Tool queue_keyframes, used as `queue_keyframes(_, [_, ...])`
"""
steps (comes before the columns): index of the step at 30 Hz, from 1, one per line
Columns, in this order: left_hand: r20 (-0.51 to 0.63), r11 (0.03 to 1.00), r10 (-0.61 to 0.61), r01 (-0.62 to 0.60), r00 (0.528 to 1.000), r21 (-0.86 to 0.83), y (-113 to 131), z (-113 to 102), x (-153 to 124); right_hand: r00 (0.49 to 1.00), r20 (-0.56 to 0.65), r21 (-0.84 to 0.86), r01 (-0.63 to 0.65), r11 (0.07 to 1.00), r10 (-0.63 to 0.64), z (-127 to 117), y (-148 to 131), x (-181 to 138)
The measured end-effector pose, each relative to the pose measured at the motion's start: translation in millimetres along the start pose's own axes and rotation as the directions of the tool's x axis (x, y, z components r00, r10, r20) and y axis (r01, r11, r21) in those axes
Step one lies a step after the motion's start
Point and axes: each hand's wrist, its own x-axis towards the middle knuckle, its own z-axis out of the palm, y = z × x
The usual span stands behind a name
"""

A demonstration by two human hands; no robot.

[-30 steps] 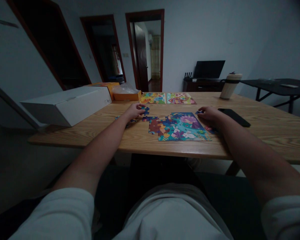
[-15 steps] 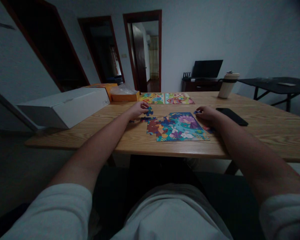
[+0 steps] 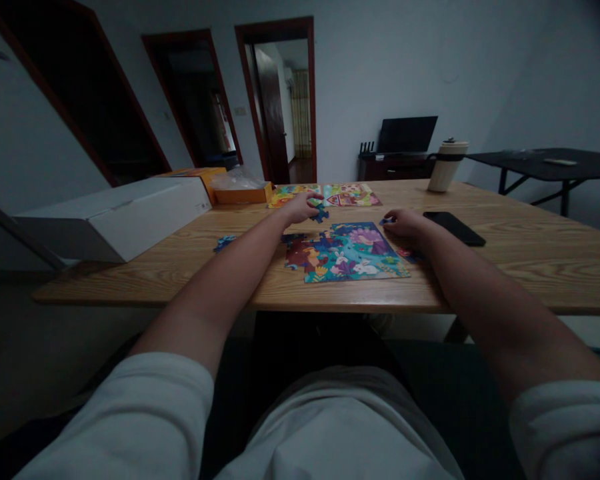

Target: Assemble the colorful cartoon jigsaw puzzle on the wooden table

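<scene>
A partly built colourful jigsaw [image 3: 347, 253] lies on the wooden table [image 3: 505, 267] in front of me. My left hand [image 3: 300, 208] is closed on a blue puzzle piece [image 3: 320, 215], held just above the jigsaw's upper left edge. Curled at the jigsaw's upper right corner, my right hand [image 3: 404, 224] pinches a small blue piece [image 3: 386, 221] against the table. A few loose pieces [image 3: 224, 242] lie to the left, and more peek out by my right wrist [image 3: 409, 253].
Two finished puzzle boards [image 3: 325, 195] lie beyond the jigsaw. A long white box [image 3: 115, 217] and an orange box [image 3: 237, 192] sit at the left. A black phone [image 3: 454, 228] and a pale tumbler [image 3: 446, 167] stand at the right. Doorways are behind.
My left hand has carried the blue piece right and forward, from the loose pieces toward the jigsaw's top edge. My right hand has stayed put. The camera view has shifted slightly.
</scene>
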Motion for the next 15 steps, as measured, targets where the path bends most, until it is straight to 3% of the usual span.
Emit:
queue_keyframes(9, [-0.007,0.966,-0.222,0.219,0.975,-0.141,3.1,32.5,-8.9,1.0,0.002,0.001,-0.001,1.0,0.001,-5.0,-11.2,-7.4])
queue_keyframes(15, [-0.026,0.978,-0.177,0.173,0.984,-0.116,-2.7,34.3,-11.1,1.0,0.006,-0.004,0.0,1.0,0.0,-7.1,-13.9,-10.2])
